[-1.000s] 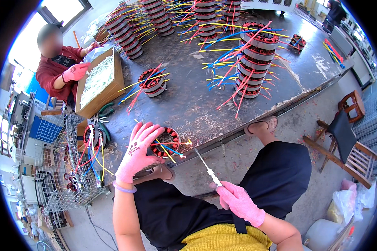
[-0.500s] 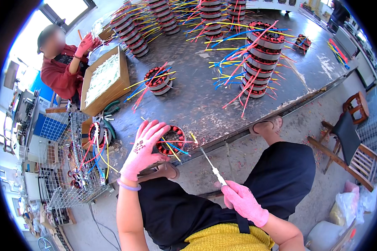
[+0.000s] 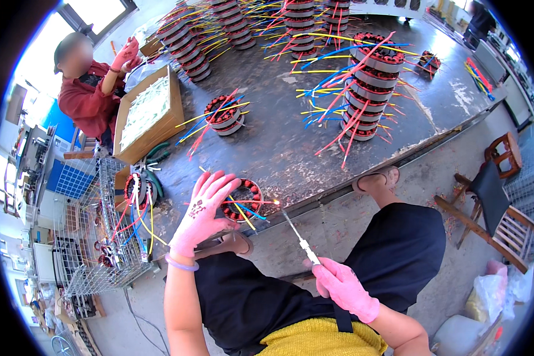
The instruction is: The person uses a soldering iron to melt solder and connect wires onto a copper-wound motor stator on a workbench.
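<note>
A wire-wound motor stator (image 3: pixel 259 193), red inside with red, blue and yellow leads, sits at the table's near edge. My left hand (image 3: pixel 203 207), in a pink glove, is at its left side with fingers outstretched and thumb beside the ring; any contact with the ring is hard to make out. Closed round the white handle of a long-stemmed lighter (image 3: pixel 305 246) is my right hand (image 3: pixel 345 288), also gloved. The lighter's thin metal stem points up-left to the end of a red lead (image 3: pixel 267 202), where a small orange glow shows.
Another stator (image 3: pixel 224 115) lies mid-table, and a tall stack of stators (image 3: pixel 371 89) stands right of it. Further stacks are behind. Left are a cardboard box (image 3: pixel 175 107), pliers (image 3: pixel 154 163) and a wire basket (image 3: pixel 110 237) with a stator at its edge. A co-worker (image 3: pixel 89 95) sits beyond the box.
The yellow flame above the lighter's tip has become a small orange glow at the red lead's end. The lighter has shifted slightly down-left; my left hand has stayed in place.
</note>
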`<state>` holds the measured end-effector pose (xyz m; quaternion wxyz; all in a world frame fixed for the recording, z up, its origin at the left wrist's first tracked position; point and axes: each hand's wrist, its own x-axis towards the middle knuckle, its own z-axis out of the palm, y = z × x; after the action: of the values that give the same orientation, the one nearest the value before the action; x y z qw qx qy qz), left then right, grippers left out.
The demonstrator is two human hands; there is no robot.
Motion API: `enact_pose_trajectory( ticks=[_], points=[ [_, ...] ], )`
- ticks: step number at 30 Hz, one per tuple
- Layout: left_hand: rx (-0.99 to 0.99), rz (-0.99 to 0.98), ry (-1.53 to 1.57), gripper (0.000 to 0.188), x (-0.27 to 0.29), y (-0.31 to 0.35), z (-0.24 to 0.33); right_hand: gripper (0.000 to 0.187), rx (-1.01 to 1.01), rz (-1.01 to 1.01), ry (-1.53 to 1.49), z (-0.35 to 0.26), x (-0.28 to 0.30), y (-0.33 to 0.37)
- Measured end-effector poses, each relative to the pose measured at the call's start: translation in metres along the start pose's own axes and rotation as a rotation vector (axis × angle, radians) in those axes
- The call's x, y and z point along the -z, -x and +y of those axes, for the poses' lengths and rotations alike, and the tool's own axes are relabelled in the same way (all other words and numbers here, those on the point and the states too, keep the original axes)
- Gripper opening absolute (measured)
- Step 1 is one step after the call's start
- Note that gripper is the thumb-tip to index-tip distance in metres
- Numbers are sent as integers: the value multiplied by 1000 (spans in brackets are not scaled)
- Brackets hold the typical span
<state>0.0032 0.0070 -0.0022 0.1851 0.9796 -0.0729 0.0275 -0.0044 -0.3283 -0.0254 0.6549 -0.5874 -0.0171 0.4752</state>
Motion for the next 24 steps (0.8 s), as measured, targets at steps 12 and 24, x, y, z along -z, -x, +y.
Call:
enact_pose_trajectory(
  ticks=[12, 24],
  points=[
    [15, -23, 3, 94, 2, 0, 2, 38, -3, -1, 80, -8, 0, 2],
    [9, -26, 0, 91, 1, 1, 1, 35, -8, -14, 52, -4, 1, -1]
  ],
)
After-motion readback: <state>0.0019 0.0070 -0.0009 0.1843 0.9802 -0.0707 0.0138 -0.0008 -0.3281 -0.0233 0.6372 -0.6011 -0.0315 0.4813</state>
